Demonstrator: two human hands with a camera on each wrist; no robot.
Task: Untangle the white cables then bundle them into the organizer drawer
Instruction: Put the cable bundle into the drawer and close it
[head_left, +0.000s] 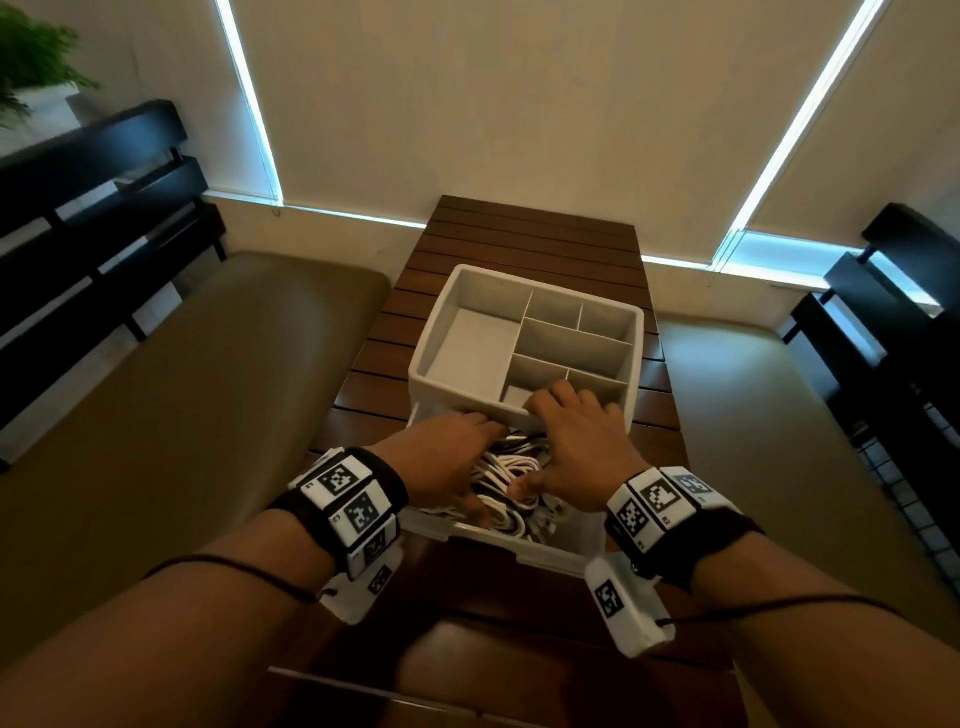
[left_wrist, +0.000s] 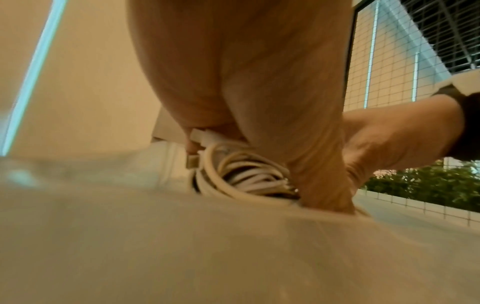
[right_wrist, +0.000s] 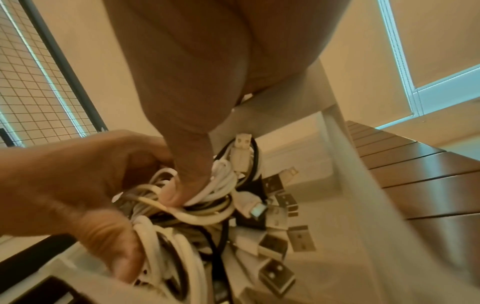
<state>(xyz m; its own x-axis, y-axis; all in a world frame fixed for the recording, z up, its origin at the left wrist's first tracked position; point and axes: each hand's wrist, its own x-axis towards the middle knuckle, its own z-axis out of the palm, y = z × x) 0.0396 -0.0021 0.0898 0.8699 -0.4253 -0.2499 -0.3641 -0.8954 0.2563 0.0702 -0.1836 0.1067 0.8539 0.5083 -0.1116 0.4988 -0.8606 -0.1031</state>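
A tangle of white cables (head_left: 511, 467) lies in the pulled-out drawer (head_left: 519, 545) of the white organizer (head_left: 637, 332). My left hand (head_left: 452, 449) reaches into the drawer from the left. In the right wrist view its fingers and thumb curl round the cables (right_wrist: 182, 216), so the left hand (right_wrist: 64, 185) grips the coil. My right hand (head_left: 582, 431) rests its spread fingers on the organizer's front rim, and its thumb (right_wrist: 192, 164) presses down into the loops. Several USB plugs (right_wrist: 272, 242) lie loose at the drawer's right side. In the left wrist view the cables (left_wrist: 249, 174) show under the palm.
The organizer stands on a narrow dark slatted table (head_left: 535, 234); its top tray has several bare compartments. Olive cushioned benches (head_left: 208, 389) flank the table, with black slatted backrests (head_left: 93, 218) on both sides. Closed blinds fill the wall behind.
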